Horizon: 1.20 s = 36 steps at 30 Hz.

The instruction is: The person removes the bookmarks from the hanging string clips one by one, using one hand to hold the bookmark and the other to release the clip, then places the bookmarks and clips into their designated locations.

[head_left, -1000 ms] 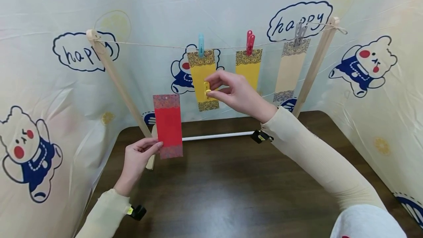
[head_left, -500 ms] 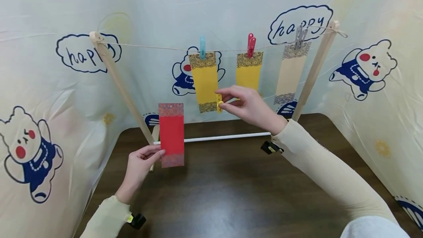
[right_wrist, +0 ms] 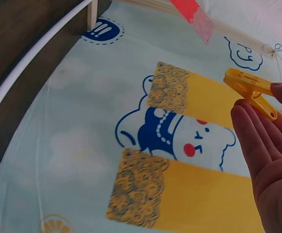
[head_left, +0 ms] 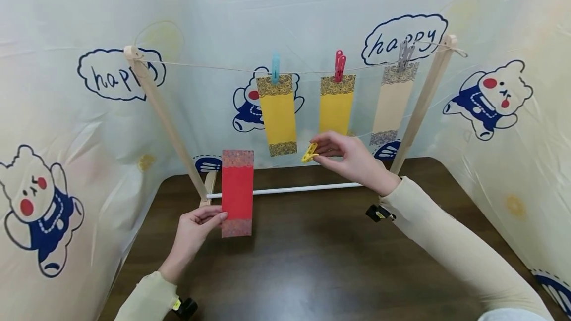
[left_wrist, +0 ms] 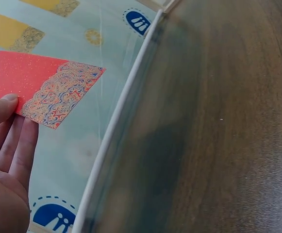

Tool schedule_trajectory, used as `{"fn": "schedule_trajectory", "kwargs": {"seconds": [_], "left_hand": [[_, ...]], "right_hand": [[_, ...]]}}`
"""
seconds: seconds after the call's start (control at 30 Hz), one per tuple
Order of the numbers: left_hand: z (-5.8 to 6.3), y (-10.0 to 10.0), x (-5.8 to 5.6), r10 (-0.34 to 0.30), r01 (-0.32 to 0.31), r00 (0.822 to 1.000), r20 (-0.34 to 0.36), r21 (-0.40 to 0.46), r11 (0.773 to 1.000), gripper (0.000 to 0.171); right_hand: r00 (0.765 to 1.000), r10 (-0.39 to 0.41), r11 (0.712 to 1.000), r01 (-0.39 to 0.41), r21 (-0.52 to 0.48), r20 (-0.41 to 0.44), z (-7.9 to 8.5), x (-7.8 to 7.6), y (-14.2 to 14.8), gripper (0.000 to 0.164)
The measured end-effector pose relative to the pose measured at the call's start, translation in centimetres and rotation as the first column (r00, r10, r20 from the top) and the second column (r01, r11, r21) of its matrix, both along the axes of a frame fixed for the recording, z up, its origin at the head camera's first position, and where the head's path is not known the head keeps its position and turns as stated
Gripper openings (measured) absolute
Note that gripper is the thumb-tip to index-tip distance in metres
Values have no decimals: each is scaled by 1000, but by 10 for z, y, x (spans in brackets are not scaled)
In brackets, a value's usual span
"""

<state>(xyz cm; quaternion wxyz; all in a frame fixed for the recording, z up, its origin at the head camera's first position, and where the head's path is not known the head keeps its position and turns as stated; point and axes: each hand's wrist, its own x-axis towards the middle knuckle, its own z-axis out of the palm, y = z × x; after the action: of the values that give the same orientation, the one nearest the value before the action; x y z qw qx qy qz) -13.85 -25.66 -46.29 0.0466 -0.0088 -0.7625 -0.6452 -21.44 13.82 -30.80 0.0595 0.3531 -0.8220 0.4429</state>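
Note:
My left hand pinches a red bookmark card by its lower left edge, thumb in front and fingers behind. Patterned bands cross both ends of the card, as the left wrist view shows in detail on the lower band. Between thumb and fingertips, my right hand holds a yellow clothespin, turned at a slant in the head view. A string runs above both hands. From it hang a yellow card under a blue clothespin, another yellow card under a red clothespin, and a beige card.
Wooden posts hold the string at both ends, joined low down by a white rod. A grey clothespin grips the beige card. Below lies a dark wooden table, with a printed curtain behind.
My right hand has moved right and down, away from the left yellow card, and the yellow clothespin has tilted. The red card in my left hand has come down and slightly right.

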Motion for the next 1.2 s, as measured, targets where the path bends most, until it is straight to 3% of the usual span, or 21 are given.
{"fn": "schedule_trajectory", "kwargs": {"seconds": [0.27, 0.47, 0.93, 1.2], "left_hand": [[-9, 0, 2, 0, 0, 1000, 13, -1, 1000, 31], [-11, -1, 4, 16, -15, 998, 61, -13, 1000, 32], [-23, 0, 9, 45, -41, 986, 161, -29, 999, 31], [-30, -3, 13, 44, -34, 976, 212, -52, 998, 30]], "right_hand": [[999, -28, 999, 27, 23, 33, -14, 1, 18, 31], [999, -23, 1000, 22, 13, 39, -28, 1, 32, 40], [994, -104, 992, 101, 79, 45, -66, 2, 60, 35], [981, -134, 986, 118, 113, 141, -84, 2, 75, 34]]}}
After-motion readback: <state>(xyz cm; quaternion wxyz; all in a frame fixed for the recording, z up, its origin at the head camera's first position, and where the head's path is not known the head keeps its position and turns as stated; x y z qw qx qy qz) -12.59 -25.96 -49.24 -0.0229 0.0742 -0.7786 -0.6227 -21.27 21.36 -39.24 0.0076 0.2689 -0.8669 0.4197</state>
